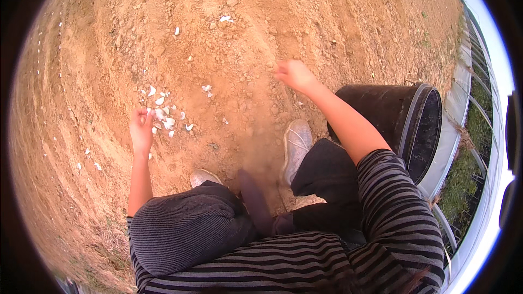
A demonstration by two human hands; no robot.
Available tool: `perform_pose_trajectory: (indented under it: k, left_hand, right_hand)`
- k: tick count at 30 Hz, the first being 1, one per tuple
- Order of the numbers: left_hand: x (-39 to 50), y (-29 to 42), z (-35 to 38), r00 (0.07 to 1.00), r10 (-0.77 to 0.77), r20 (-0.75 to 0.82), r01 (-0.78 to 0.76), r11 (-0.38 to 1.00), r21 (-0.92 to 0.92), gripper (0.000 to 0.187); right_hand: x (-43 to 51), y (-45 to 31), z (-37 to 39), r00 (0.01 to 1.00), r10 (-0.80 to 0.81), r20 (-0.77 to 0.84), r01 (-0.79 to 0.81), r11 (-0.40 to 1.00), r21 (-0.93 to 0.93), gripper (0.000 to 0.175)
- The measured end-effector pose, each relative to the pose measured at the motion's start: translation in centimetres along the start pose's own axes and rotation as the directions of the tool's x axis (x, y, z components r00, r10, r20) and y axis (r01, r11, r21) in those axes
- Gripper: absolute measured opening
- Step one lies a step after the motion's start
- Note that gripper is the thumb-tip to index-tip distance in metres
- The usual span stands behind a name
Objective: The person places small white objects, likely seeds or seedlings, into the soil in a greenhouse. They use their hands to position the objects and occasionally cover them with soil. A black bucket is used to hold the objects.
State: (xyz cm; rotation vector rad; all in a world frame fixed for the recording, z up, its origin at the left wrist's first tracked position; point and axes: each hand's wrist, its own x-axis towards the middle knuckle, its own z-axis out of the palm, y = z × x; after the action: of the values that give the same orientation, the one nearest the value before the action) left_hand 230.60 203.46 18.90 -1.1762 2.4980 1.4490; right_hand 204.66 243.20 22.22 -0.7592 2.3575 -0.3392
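Observation:
Low over the soil, my left hand (141, 130) pinches a small white garlic clove between thumb and fingertips. Right beside those fingers lies a loose pile of white garlic cloves (168, 123). My right hand (297, 75) is off to the right above the bare ground. Its fingers are drawn together and blurred, so whether anything is in them does not show. Between the two hands a white clump (207, 89), perhaps cloves or peel, rests on the soil.
A black plastic bucket (367, 108) lies on its side by my right forearm, mouth facing right. My light shoes (297, 143) stand on the furrowed soil (253, 41). White bits dot the rows at left. A hooped tunnel with plastic sheeting (457, 118) borders the right.

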Motion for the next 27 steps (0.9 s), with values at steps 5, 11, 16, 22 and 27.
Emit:
perform_pose_trajectory:
  k: [5, 11, 16, 22, 27]
  left_hand:
    - [-2.5, 7.3, 3.2, 0.920, 0.000, 0.391, 0.215, 0.835, -0.506, 0.012]
    - [-4.1, 8.9, 5.0, 0.796, 0.047, 0.603, 0.418, 0.679, -0.604, 0.007]
    - [-6.0, 6.4, 6.8, 0.781, -0.036, 0.624, 0.428, 0.759, -0.491, 0.007]
    - [-6.9, 4.2, 6.3, 0.840, -0.074, 0.537, 0.333, 0.851, -0.405, 0.011]
    - [-7.0, 3.9, 6.1, 0.821, -0.113, 0.560, 0.325, 0.899, -0.293, 0.019]
  right_hand:
    - [1.3, -15.5, 1.6, 0.951, -0.308, -0.026, 0.249, 0.714, 0.655, 0.038]
    - [0.2, -19.5, 5.5, 0.921, -0.350, -0.172, 0.360, 0.596, 0.718, 0.026]
    - [-0.8, -13.9, 6.2, 0.990, -0.107, 0.088, -0.020, 0.515, 0.857, 0.015]
    - [-0.2, 1.6, 1.4, 0.903, 0.343, -0.257, -0.139, 0.802, 0.581, 0.018]
    - [-2.3, 8.8, 4.8, 0.852, 0.512, 0.112, -0.484, 0.685, 0.545, 0.015]
